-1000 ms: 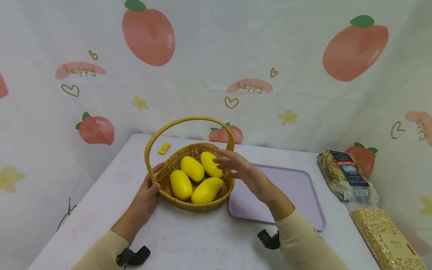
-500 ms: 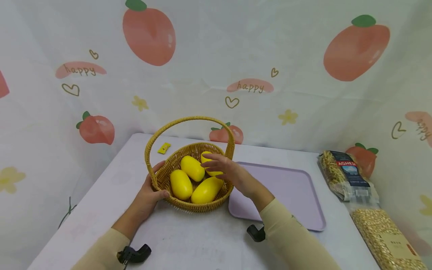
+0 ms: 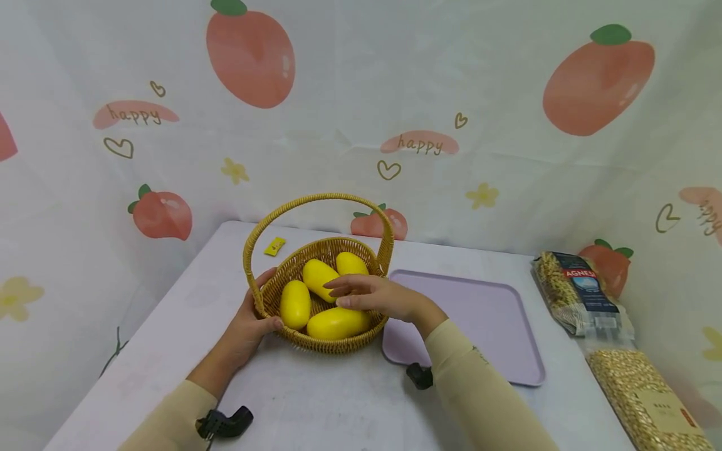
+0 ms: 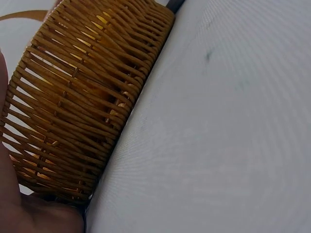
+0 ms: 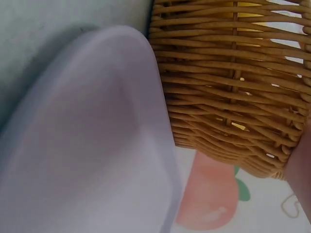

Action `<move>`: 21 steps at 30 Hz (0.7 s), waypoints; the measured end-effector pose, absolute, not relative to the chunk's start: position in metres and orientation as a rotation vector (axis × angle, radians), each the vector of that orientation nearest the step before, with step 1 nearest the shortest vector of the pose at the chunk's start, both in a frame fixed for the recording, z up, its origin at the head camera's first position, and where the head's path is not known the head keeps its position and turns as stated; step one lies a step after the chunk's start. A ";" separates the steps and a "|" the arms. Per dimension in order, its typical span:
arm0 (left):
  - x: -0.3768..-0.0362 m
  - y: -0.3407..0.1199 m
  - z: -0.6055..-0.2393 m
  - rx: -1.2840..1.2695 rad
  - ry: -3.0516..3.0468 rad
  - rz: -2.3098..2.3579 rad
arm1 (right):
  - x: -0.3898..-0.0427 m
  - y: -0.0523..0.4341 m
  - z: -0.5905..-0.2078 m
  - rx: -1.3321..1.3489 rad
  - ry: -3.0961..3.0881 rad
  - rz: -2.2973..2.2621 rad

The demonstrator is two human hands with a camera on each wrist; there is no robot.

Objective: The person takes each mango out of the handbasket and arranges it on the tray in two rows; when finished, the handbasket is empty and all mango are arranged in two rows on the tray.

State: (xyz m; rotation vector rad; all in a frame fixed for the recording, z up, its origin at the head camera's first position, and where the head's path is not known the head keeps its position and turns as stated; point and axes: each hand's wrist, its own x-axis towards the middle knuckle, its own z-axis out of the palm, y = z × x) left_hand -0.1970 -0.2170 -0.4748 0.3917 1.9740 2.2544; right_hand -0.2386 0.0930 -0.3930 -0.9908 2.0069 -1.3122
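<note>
We see our right hand [image 3: 376,295] reaching across the right rim of the wicker basket [image 3: 338,343], fingers stretched nearly flat and resting over the nearest yellow mango [image 3: 337,323]; its grip is wide and holds nothing yet; that mango lies directly beneath the fingertips, at the side of the basket towards the table's front edge, its long axis running roughly parallel to that edge, so the fingers lie along it rather than across it. Our left hand [image 3: 248,326] curls about the basket's left rim, thumb hooked over the weave, a narrow grip holding the basket; it is near the leftmost mango [image 3: 295,304], but the right hand is nearer the front one. Two more mangoes [image 3: 318,278] lie towards the table's far edge, under the arched handle [image 3: 316,201]. The lilac tray [image 3: 485,326] sits just right of the basket, touching or nearly touching it in the right wrist view.
</note>
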 end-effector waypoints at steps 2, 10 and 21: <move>-0.197 -0.217 -0.474 0.390 1.977 2.253 | -0.239 0.090 -0.393 -0.966 2.036 -1.231; -0.198 -0.217 -0.475 0.340 2.024 2.217 | -0.238 0.076 -0.393 -0.988 2.207 -0.898; -0.197 -0.216 -0.474 0.365 2.008 2.225 | -0.235 0.068 -0.398 -0.974 2.327 -0.714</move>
